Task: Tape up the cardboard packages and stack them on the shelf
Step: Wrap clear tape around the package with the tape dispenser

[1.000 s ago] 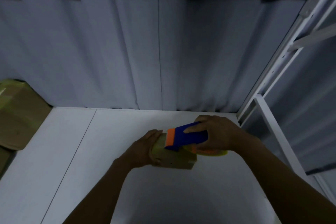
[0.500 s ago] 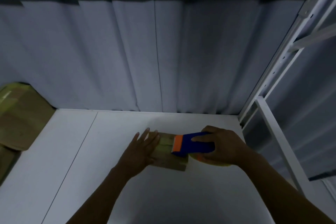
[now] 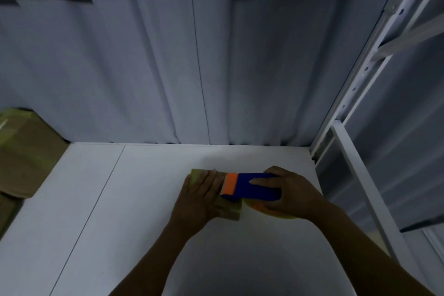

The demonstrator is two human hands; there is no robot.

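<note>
Small brown cardboard package [image 3: 229,209], lying on white shelf board [image 3: 120,223]; left hand [image 3: 201,194], fingers straight, pressed flat on package top; right hand [image 3: 288,196] curled round blue-and-orange plastic tape dispenser [image 3: 249,186] over package's right end; larger brown cardboard box [image 3: 26,151] well left of package.

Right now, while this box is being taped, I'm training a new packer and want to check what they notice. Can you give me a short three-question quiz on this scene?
1. True or false: the left hand lies flat on the small cardboard package.
2. The blue and orange tape dispenser is gripped by: A) the left hand, B) the right hand, C) neither.
3. Fill in: the larger cardboard boxes sit at the ___ side of the shelf.

Key: 1 true; 2 B; 3 left.
</note>
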